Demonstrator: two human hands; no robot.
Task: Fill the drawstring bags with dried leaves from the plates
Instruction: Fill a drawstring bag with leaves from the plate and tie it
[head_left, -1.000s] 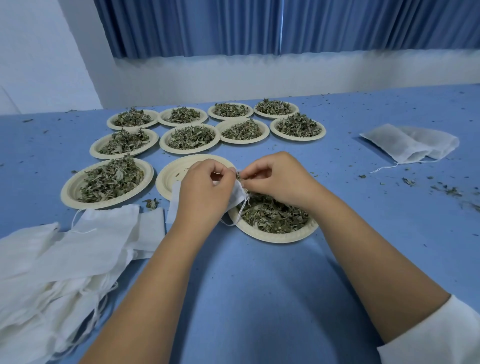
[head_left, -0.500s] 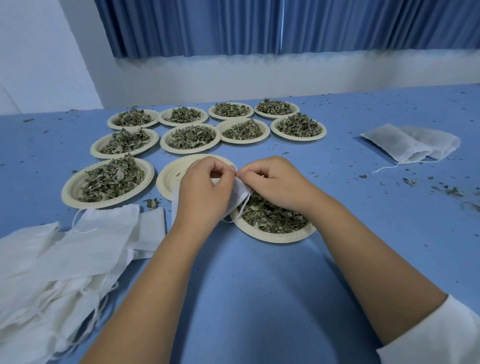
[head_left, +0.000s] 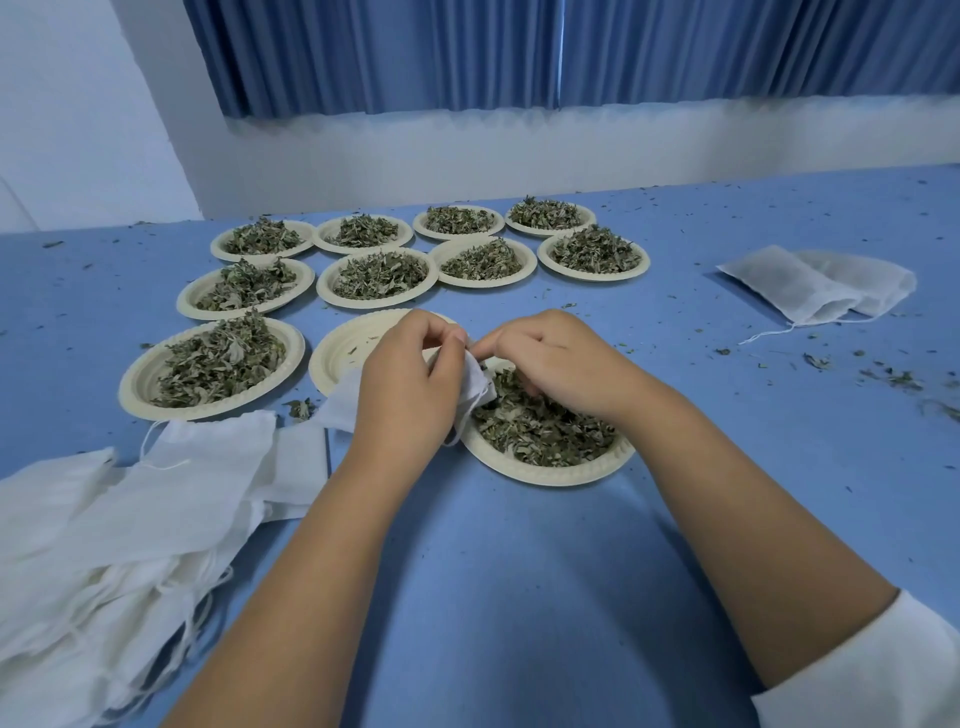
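Blue table (head_left: 519, 582): leaf-heaped plates (head_left: 545, 477), drawstring bag (head_left: 477, 375)

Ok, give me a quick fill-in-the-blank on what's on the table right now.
The left hand grips a white ___.
The right hand is over the near plate of dried ___.
The plate behind the left hand is nearly ___.
The pile of flat bags lies on the person's ___ side.
Missing: bag, leaves, empty, left.

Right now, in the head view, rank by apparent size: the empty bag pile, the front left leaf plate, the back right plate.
1. empty bag pile
2. front left leaf plate
3. back right plate, though distance may shrink it
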